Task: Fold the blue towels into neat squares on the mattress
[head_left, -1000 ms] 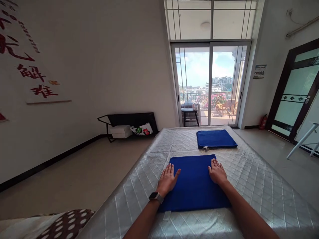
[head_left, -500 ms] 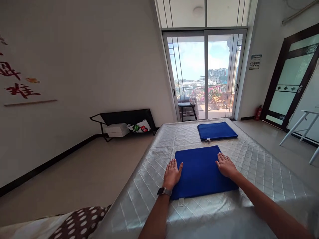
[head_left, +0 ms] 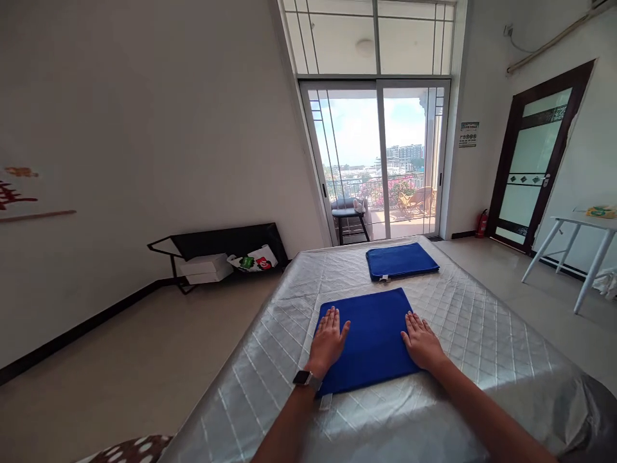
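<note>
A flat, folded blue cloth [head_left: 369, 334] lies on a silver quilted mattress cover [head_left: 475, 334] in front of me. My left hand [head_left: 328, 341] rests flat over its left edge, fingers stretched out and thumb apart. On the opposite edge lies my right hand [head_left: 421, 341], palm down with fingers extended. Neither hand grips anything. A small white tag [head_left: 326, 402] sticks out at the cloth's near left corner. Farther back is a second blue cloth stack [head_left: 402, 260], also flat, with a pale tag at its front edge. A watch is on my left wrist.
Left of the bed, a black folding frame [head_left: 226, 241] against the wall holds white boxes [head_left: 206, 267] and a printed bag [head_left: 255, 259]. Glass sliding doors stand beyond the bed. A white table [head_left: 585, 222] is at right, and brown polka-dot fabric [head_left: 137, 450] at lower left.
The camera view has shifted to the right and up. My hands stay on the cloth; the left reaches slightly further onto it, and the right still lies at its right edge.
</note>
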Available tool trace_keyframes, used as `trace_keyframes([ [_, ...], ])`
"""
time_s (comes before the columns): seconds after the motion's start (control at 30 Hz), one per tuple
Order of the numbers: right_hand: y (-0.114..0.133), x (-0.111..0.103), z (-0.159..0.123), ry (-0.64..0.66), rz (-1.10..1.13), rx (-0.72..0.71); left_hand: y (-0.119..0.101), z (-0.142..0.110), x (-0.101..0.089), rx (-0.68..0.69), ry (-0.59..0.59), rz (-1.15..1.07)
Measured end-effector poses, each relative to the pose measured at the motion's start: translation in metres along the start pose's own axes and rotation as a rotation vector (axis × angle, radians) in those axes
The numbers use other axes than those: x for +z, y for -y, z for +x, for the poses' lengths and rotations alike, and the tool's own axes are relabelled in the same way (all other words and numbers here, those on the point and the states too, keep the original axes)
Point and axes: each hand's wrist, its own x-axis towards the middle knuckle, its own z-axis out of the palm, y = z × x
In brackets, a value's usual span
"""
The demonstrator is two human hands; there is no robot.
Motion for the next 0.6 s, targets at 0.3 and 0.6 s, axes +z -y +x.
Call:
trace_keyframes([
  [0.3,-0.002,0.001,-0.003,-0.001,-0.011,-0.105,-0.158,0.011,0.006,0.361,0.145,-0.13],
  [0.6,0.003,-0.004,-0.003,0.01,0.02,-0.051,-0.035,-0.035,0.017,0.102,0.142,-0.02],
])
